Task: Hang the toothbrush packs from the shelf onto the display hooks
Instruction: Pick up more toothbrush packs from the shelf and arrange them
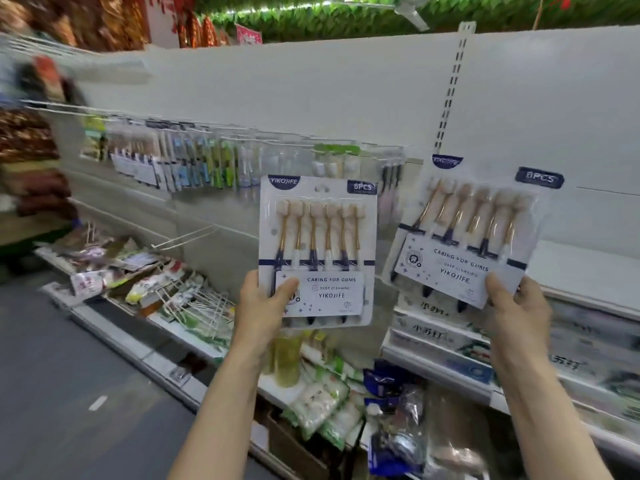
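1. The left hand (263, 303) holds one toothbrush pack (317, 251) upright by its lower left corner; the thumb lies across the front label and the other fingers are hidden behind the card, so it is a pinch on the pack

2. The right hand (516, 306) pinches a second pack (467, 237) at its lower right corner, thumb on the front; this pack leans with its top towards 11 o'clock

3. Both packs are in the air in front of the white back panel (311, 84), at 12 o'clock from the hands, and neither is on a hook yet

4. A row of hanging packs (180, 161) runs off towards 10 o'clock; a bare wire hook (183, 239) sticks out at 9 o'clock from the left pack

5. The shelf (194, 337) below, at 6 to 8 o'clock, carries loose packets and spare wire hooks

6. Risk: each pack is held only at a bottom corner, so the top can swing or flop when it is pushed at a hook tip, and the hang hole may miss

7. Risk: the right pack's tilt would likely make its hole meet the hook crooked and jam or tear the card

8. Risk: with both hands full, neither is free to steady a hook, and a slipped pack would probably drop into the clutter on the shelf

9. The picture is blurred at the left, so which hooks have room cannot be told
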